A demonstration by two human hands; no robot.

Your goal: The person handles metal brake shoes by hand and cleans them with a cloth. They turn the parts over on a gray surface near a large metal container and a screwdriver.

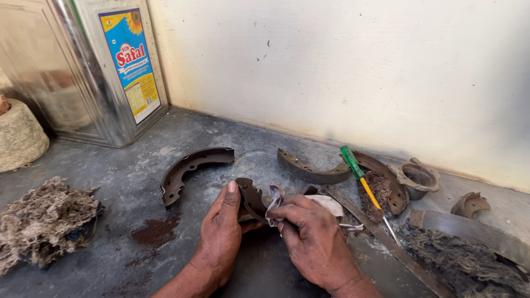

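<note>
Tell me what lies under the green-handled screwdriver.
The green-handled screwdriver rests across a curved brake shoe and a brown wad of fibre. Whatever is beneath the wad is covered.

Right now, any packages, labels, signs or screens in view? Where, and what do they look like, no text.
Metal tin: upper left, standing on the grey floor against the wall; tall, square-sided, shiny silver.
Label: on the tin's right-facing side; upright rectangle, blue with a red patch, a yellow flower at the top and a yellow panel below.
No signs or screens in view.
</note>
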